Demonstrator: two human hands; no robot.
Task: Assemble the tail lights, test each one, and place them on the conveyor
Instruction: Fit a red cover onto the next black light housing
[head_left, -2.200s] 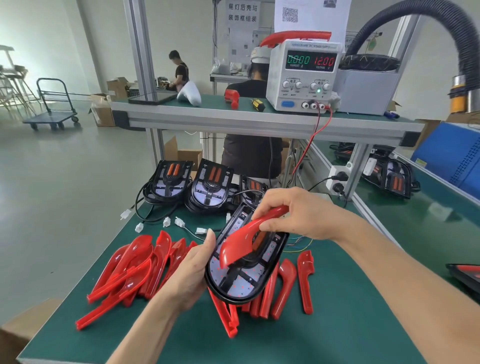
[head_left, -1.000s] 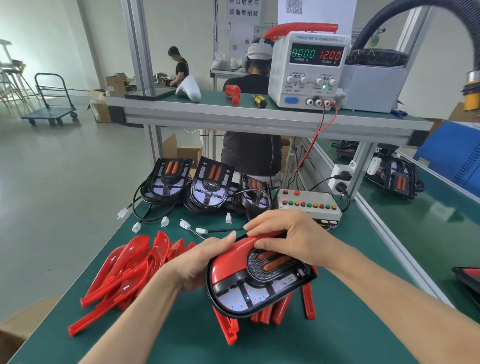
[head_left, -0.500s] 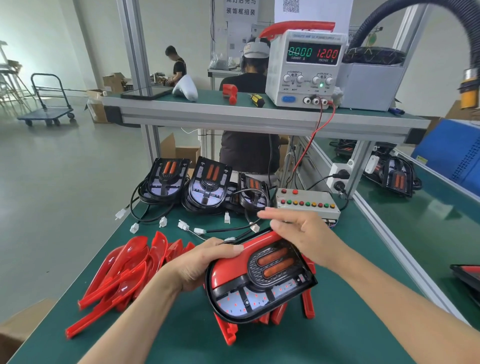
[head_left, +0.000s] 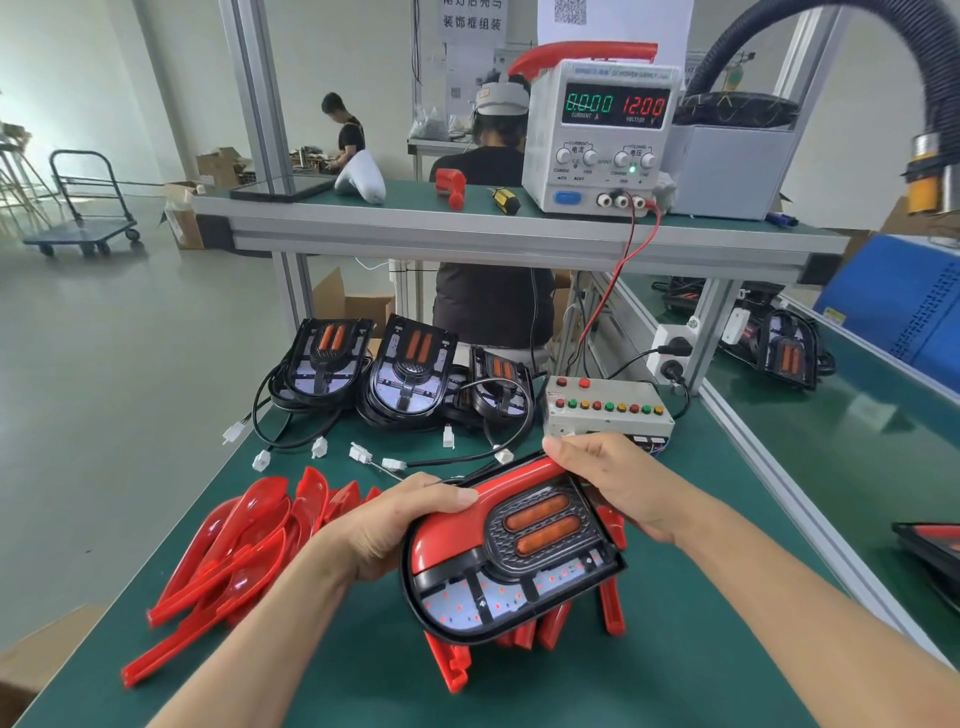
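While I hold the tail light (head_left: 511, 561) just above the green bench (head_left: 701, 649), my left hand (head_left: 395, 525) curls its fingers round the left edge, thumb on the red trim (head_left: 457, 530), and my right hand (head_left: 613, 478) grips the far right corner. Loose red trims (head_left: 234, 551) lie heaped to the left.
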